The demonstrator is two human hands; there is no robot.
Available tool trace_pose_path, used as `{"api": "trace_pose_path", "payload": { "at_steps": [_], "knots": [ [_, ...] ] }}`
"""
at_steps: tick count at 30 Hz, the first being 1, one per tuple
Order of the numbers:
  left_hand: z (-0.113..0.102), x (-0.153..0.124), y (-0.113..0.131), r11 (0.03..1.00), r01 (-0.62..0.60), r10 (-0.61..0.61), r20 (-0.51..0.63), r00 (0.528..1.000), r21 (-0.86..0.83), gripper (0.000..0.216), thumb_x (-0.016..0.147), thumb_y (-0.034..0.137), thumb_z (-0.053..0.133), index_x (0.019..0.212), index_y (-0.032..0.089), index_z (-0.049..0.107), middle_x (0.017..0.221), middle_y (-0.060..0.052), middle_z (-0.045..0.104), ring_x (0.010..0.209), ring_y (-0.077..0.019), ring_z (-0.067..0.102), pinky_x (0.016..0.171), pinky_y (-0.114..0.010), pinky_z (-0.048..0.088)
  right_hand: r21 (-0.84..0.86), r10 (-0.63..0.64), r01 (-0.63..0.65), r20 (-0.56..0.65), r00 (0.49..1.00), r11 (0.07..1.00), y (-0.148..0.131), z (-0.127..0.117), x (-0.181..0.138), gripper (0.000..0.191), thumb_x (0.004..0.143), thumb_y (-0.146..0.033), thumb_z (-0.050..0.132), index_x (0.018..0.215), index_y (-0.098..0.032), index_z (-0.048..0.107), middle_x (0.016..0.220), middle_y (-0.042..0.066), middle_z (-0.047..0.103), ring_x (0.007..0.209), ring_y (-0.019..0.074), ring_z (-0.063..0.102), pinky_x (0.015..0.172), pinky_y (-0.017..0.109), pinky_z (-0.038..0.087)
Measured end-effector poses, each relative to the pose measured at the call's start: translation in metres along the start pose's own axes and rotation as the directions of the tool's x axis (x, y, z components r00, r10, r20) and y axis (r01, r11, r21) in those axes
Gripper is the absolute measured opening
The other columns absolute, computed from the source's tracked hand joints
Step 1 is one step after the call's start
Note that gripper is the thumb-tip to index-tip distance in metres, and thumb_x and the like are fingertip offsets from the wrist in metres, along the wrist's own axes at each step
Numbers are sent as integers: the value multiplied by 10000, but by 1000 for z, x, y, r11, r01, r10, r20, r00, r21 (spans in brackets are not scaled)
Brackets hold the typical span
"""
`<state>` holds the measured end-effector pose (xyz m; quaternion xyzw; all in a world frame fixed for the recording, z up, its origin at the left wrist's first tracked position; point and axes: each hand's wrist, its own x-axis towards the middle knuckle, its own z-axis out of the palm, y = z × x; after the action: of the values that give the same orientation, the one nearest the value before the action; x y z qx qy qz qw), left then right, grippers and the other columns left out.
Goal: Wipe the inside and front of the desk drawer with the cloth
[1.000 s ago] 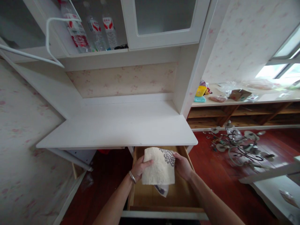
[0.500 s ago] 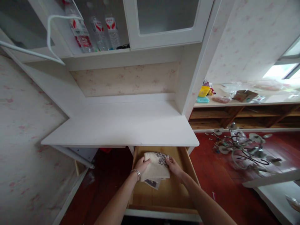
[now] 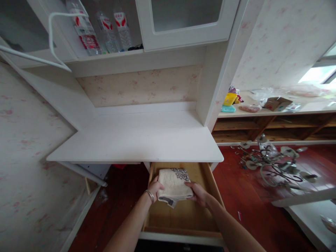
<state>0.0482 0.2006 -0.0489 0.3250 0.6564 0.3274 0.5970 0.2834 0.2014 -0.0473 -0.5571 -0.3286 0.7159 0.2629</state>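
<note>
A folded cream towel (image 3: 173, 185) with a dark scroll pattern at its upper right corner is held between my two hands over the pulled-out wooden drawer (image 3: 183, 218). My left hand (image 3: 155, 188), with a silver bangle at the wrist, grips its left edge. At the right edge my right hand (image 3: 197, 193) is closed on the towel, thumb on top and fingers underneath. A dark-patterned corner of the cloth hangs out below the fold. Most fingertips are hidden under the towel.
The white desk top (image 3: 136, 140) lies above the drawer. Plastic bottles (image 3: 122, 29) stand in the cabinet overhead, and a white bent rod (image 3: 51, 42) juts in at upper left. On the red floor to the right lies a chandelier (image 3: 283, 168). A low shelf (image 3: 236, 124) holds bags and a carton.
The towel now lies flatter and squarer between my hands. My right hand has shifted down along its right edge, and my left hand has moved slightly left.
</note>
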Motion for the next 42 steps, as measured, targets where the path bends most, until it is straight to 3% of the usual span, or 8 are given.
{"api": "trace_pose_path", "payload": {
  "at_steps": [5,7,10,12,16,22,31,42],
  "knots": [
    [5,-4,2,929,70,3,-197,980,363,628,577,100,582,1201,124,516,1126,-154,590,1083,-330,549,888,-411,442,-396,-8,-19,-66,998,918,10,1,7,194,751,-333,523,882,-198,570,736,39,660,667,188,637,617,304,483],
    [11,-9,7,837,-20,168,-222,960,546,745,603,87,563,1331,112,406,1305,-181,460,1228,-334,427,1015,-414,337,-472,-78,9,-126,989,882,7,0,12,143,715,-301,571,809,-193,558,743,51,647,742,212,631,664,307,459],
    [26,-18,13,415,-266,502,25,864,870,780,696,103,498,1434,219,275,1473,-98,267,1354,-287,237,1117,-410,176,-582,-207,63,-183,961,811,-4,-2,6,175,690,-269,608,842,-193,563,893,79,647,904,231,599,774,305,409],
    [39,-21,11,248,-305,503,147,852,919,683,772,190,463,1429,269,296,1510,-63,209,1375,-295,175,1118,-459,151,-675,-319,137,-153,935,725,-12,-6,-10,220,727,-267,576,936,-199,571,998,86,638,939,219,588,798,293,390],
    [66,-12,-9,357,-62,278,-43,960,932,642,843,510,358,1437,277,285,1553,-79,75,1377,-419,63,1017,-640,169,-773,-499,240,-112,860,587,-12,-26,-68,242,831,-317,463,1030,-240,579,1062,69,641,928,199,591,801,281,395],
    [58,26,-15,311,-78,319,-27,947,947,755,817,538,377,1467,192,209,1553,-99,3,1373,-438,-63,1055,-615,-6,-924,-515,-20,-230,826,381,25,-60,-134,292,858,-397,418,994,-248,629,1086,78,633,1042,261,540,953,385,322],
    [42,56,-3,182,-87,451,-5,892,979,728,848,554,299,1439,129,293,1538,-119,114,1398,-370,-7,1095,-544,-19,-922,-368,-85,-234,900,378,16,-44,-142,266,879,-394,384,889,-280,625,1034,44,637,1074,242,518,823,337,416],
    [112,60,4,163,-311,400,225,888,937,686,851,549,305,1455,229,252,1550,-53,81,1407,-312,-64,1073,-583,-97,-911,-374,-165,-313,873,378,22,-41,-137,272,871,-386,387,822,-284,634,1011,63,656,1140,259,512,753,340,456]
  ]
}}
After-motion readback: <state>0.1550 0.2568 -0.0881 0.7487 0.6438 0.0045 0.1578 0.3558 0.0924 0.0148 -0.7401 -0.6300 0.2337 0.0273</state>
